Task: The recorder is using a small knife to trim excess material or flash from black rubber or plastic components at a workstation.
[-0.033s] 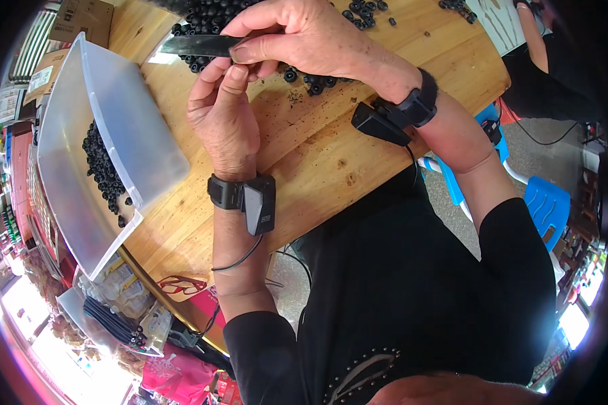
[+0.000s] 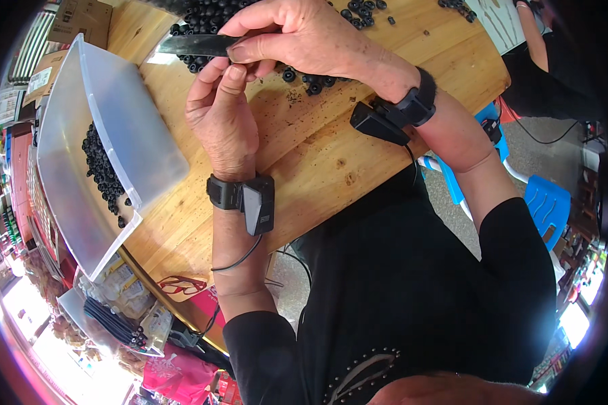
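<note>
My right hand (image 2: 311,42) comes in from the right, closed on a flat dark knife (image 2: 196,45) whose blade points left. Just below it, my left hand (image 2: 224,125) has its thumb and fingers pinched together against the right fingertips. Whatever the left fingers hold is hidden or too small to make out. Beyond the blade lies a heap of small black ring-like parts (image 2: 206,19), partly covered by the right hand. A few loose black parts (image 2: 314,82) lie under the right wrist.
At left a translucent plastic bin (image 2: 138,111) is tipped on its side, with black parts (image 2: 103,169) inside. Dark crumbs dot the wooden table (image 2: 317,155). Red-framed glasses (image 2: 182,285) rest near its edge. A blue chair (image 2: 546,206) and another person's arm (image 2: 535,44) are at right.
Both hands and the knife have shifted very slightly to the left; the grips look the same.
</note>
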